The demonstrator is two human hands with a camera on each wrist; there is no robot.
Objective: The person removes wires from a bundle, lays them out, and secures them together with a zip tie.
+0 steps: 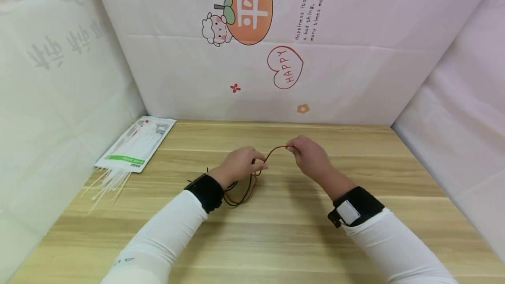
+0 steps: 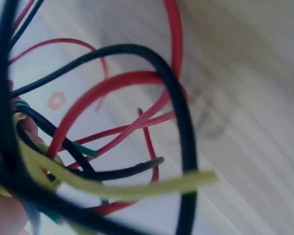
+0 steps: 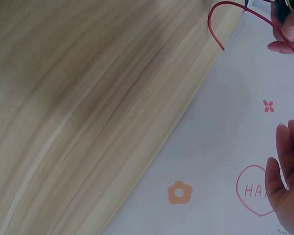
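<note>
My left hand (image 1: 240, 165) holds a tangle of thin insulated wires a little above the wooden table. Black wire (image 2: 179, 98), red wire (image 2: 174, 29) and yellow wire (image 2: 137, 190) curl out of it in the left wrist view, along with short green pieces. Loops of the black and red wire hang below the palm in the head view. To the right, my right hand (image 1: 311, 157) pinches a red wire (image 1: 276, 147) between thumb and fingertips. That wire arches between the two hands. How the left fingers lie inside the tangle is partly hidden.
At the left back of the table (image 1: 252, 240) lies a white and green plastic packet (image 1: 138, 143). White cable ties (image 1: 112, 181) spill from its near end. Pale printed cloth walls (image 1: 189, 73) stand at the back and both sides.
</note>
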